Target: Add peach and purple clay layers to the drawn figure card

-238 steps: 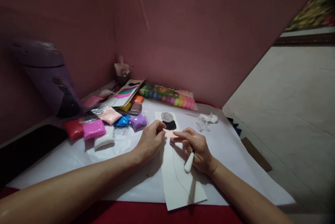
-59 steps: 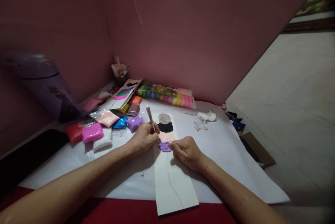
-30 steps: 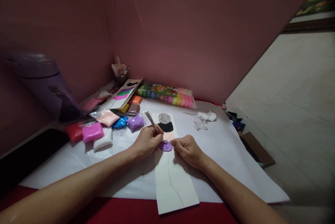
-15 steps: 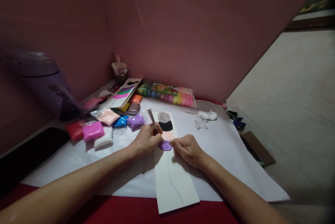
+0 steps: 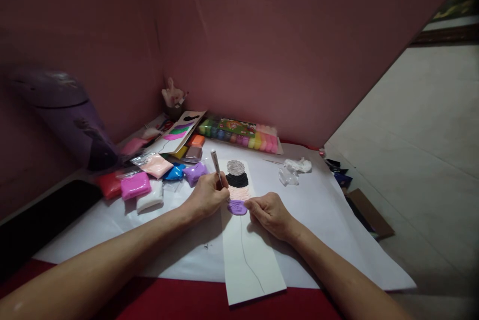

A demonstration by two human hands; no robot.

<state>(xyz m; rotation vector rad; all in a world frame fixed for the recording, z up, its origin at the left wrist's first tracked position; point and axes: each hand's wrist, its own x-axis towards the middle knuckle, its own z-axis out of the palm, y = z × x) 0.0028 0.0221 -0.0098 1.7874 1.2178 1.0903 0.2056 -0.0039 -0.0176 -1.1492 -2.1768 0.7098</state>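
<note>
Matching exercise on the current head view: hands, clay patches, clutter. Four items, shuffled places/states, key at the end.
Things
1. left hand
2. purple patch
3. grey patch
4. crumpled white bundle

Places and states
A. at the far end of the card
B. on the white sheet, off to the card's right
C. gripping a slim tool
D. lowest of the coloured patches, next to the right hand

Right pairs: 1-C, 2-D, 3-A, 4-B

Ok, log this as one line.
left hand: holds slim tool | right hand: by purple patch, contact unclear | card: beneath purple patch
</note>
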